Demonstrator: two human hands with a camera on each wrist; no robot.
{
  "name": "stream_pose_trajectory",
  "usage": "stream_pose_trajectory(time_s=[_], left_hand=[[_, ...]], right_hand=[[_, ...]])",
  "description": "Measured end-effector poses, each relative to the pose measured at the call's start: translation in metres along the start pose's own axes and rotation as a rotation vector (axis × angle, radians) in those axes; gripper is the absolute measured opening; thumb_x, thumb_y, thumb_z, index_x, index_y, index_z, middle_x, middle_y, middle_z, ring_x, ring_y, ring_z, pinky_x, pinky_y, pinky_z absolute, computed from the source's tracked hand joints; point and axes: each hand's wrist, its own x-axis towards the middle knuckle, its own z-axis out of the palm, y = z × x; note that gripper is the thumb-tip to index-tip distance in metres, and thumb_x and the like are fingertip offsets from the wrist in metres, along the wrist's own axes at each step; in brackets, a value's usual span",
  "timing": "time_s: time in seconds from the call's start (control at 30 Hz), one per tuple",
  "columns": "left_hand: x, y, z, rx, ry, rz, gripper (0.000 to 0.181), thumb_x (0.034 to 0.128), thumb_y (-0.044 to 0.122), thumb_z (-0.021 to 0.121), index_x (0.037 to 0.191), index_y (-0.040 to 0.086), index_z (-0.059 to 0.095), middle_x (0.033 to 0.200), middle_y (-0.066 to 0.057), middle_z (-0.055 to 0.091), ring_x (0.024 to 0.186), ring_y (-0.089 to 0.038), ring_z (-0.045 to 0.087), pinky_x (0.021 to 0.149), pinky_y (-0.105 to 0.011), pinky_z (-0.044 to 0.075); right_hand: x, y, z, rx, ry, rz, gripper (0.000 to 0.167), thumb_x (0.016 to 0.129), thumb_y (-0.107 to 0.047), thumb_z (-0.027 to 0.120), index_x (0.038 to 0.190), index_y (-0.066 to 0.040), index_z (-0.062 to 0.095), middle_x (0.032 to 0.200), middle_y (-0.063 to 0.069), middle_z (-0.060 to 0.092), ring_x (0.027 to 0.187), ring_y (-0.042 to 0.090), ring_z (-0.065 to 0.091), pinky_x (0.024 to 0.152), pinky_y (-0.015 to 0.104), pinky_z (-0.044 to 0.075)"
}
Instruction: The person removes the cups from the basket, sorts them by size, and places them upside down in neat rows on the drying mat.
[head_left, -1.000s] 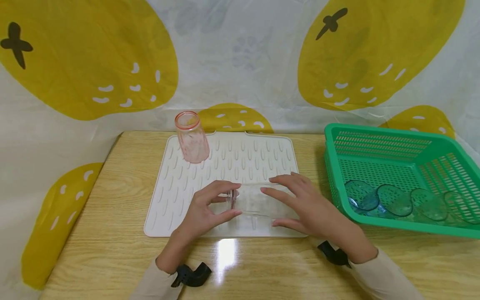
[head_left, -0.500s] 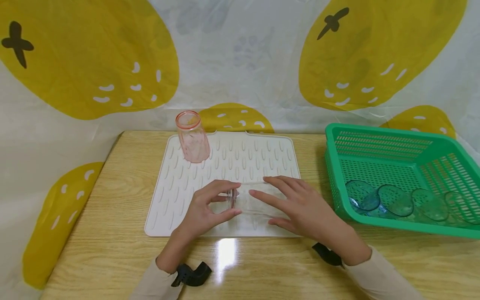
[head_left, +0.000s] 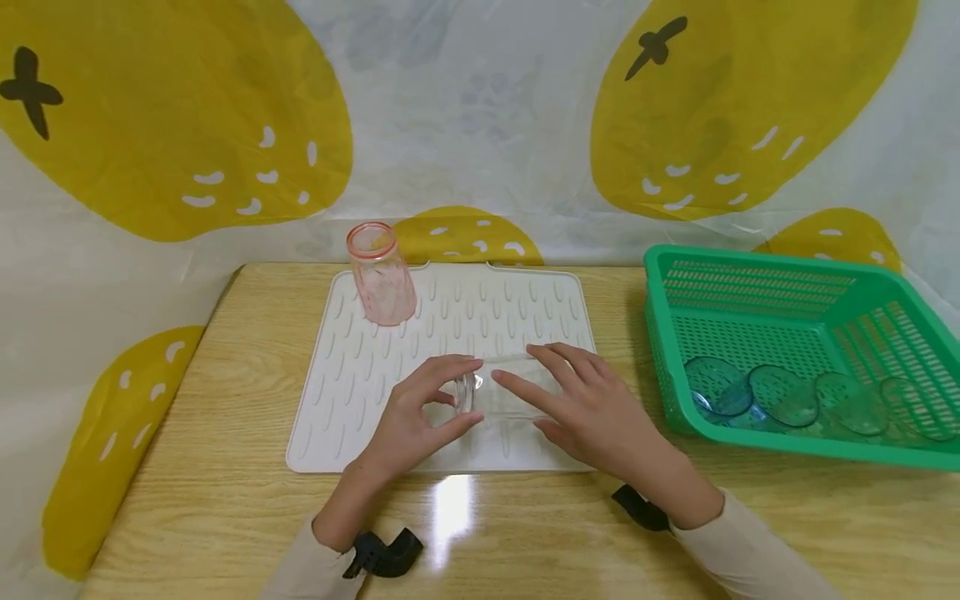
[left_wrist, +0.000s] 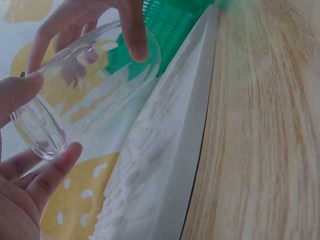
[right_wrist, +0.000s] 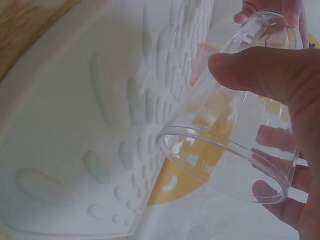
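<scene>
A clear drinking glass lies sideways in the air above the white ridged drying mat. My left hand pinches its thick base between thumb and fingers, as the left wrist view also shows. Around the body of the glass, my right hand holds with its thumb on one side and fingers on the other. In the right wrist view the open rim of the clear glass points away from the left hand. A pink glass stands upside down or upright, I cannot tell which, at the mat's back left corner.
At the right stands a green plastic basket with several glasses inside, among them a blue one. The mat lies on a wooden table. A fabric backdrop with yellow fruit prints hangs behind.
My right hand has moved left along the clear glass, bringing its fingers closer to the base. The left hand keeps its hold on the base. The pink glass stays put.
</scene>
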Motion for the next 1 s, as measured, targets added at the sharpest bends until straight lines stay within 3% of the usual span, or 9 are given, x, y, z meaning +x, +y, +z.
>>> stream_pose_trajectory(time_s=[0.17,0.33,0.53,0.7,0.77,0.9,1.0], left_hand=[[0.0,0.002,-0.005,-0.018,0.002,-0.037,0.062,0.079,0.001,0.077,0.136,0.006,0.052,0.134,-0.008,0.052,0.109,-0.023,0.057,0.073,-0.033,0.056],[-0.001,0.003,-0.018,0.003,0.022,-0.057,0.065,0.0802,-0.001,0.075,0.139,0.007,0.048,0.132,-0.01,0.054,0.104,-0.026,0.06,0.071,-0.034,0.056],[-0.01,0.003,-0.041,0.055,0.07,-0.144,0.059,0.0822,-0.002,0.072,0.136,0.01,0.052,0.124,-0.006,0.06,0.102,-0.029,0.062,0.072,-0.032,0.054],[-0.015,0.018,-0.06,0.081,0.129,-0.245,0.046,0.0832,-0.008,0.069,0.127,0.0,0.057,0.115,-0.015,0.064,0.098,-0.037,0.061,0.075,-0.032,0.052],[-0.016,0.023,-0.066,0.113,0.149,-0.271,0.043,0.0834,-0.008,0.068,0.125,-0.002,0.059,0.112,-0.017,0.065,0.097,-0.037,0.061,0.076,-0.034,0.052],[-0.023,0.022,-0.078,0.21,0.194,-0.273,0.04,0.0822,-0.008,0.069,0.121,-0.002,0.062,0.11,-0.016,0.066,0.096,-0.032,0.061,0.077,-0.036,0.051],[-0.028,0.017,-0.087,0.289,0.228,-0.272,0.038,0.0804,-0.009,0.071,0.117,-0.002,0.064,0.109,-0.016,0.066,0.096,-0.029,0.06,0.077,-0.03,0.05]], right_hand=[[0.004,0.001,0.001,0.006,0.012,0.019,0.094,0.07,-0.028,0.086,0.149,-0.03,0.035,0.133,0.019,0.048,0.117,0.039,0.048,0.09,0.049,0.048],[0.007,0.004,0.001,0.082,0.0,0.107,0.093,0.074,-0.029,0.083,0.15,-0.027,0.031,0.137,0.019,0.043,0.12,0.036,0.044,0.077,0.046,0.055],[0.011,0.015,0.007,0.25,0.085,0.155,0.093,0.076,-0.025,0.081,0.151,-0.016,0.026,0.139,0.019,0.039,0.123,0.034,0.041,0.091,0.046,0.048],[0.015,0.027,0.012,0.411,0.203,0.192,0.097,0.072,-0.019,0.083,0.147,-0.004,0.024,0.14,0.018,0.039,0.124,0.034,0.042,0.1,0.049,0.04],[0.015,0.031,0.013,0.447,0.237,0.22,0.098,0.073,-0.024,0.084,0.146,-0.004,0.022,0.14,0.019,0.038,0.122,0.034,0.044,0.099,0.051,0.041],[0.018,0.037,0.014,0.544,0.281,0.277,0.104,0.07,-0.018,0.087,0.146,-0.007,0.017,0.143,0.018,0.035,0.123,0.035,0.044,0.093,0.055,0.044],[0.022,0.04,0.016,0.609,0.317,0.313,0.11,0.065,-0.006,0.088,0.146,-0.007,0.013,0.146,0.015,0.029,0.127,0.035,0.041,0.091,0.056,0.044]])
